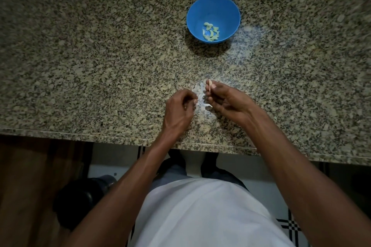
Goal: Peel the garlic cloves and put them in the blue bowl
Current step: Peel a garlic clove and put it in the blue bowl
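Note:
A blue bowl stands on the speckled granite counter, far from the front edge, with several peeled garlic cloves at its bottom. My right hand pinches a small pale garlic clove between thumb and fingertips, well in front of the bowl. My left hand is just to its left, fingers curled inward; whether it holds anything I cannot tell. Thin papery garlic skins lie on the counter between and under both hands.
The counter's front edge runs just behind my wrists. Below it are a tiled floor, a dark round object at lower left, and my white shirt.

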`<state>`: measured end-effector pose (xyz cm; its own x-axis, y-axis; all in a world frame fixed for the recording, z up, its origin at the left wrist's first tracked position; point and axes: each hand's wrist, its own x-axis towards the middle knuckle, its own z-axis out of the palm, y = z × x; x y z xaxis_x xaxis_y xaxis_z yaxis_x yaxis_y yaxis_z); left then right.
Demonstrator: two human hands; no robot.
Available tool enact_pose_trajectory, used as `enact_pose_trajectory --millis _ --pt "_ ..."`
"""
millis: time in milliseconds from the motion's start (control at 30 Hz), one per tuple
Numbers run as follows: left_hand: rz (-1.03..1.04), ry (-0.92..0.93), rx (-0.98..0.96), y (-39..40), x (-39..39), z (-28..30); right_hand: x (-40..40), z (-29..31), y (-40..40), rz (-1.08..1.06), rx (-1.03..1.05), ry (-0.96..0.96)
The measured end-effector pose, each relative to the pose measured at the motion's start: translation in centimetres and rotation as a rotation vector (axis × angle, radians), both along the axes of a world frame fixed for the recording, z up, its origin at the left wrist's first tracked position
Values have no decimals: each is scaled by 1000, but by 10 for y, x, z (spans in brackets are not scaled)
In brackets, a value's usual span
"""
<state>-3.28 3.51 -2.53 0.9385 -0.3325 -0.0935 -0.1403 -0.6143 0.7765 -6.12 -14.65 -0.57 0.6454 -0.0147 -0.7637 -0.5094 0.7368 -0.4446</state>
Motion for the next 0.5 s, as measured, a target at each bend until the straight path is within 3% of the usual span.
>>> enact_pose_trajectory --millis 133,367,500 --pt "76 113 -54 10 0 -2 -7 5 -1 107 -190 -33" --pt "120 71 -67 4 8 5 -13 -2 5 187 -392 -101" --pt "193 169 -231 -6 12 15 -15 -5 9 190 -413 -121"
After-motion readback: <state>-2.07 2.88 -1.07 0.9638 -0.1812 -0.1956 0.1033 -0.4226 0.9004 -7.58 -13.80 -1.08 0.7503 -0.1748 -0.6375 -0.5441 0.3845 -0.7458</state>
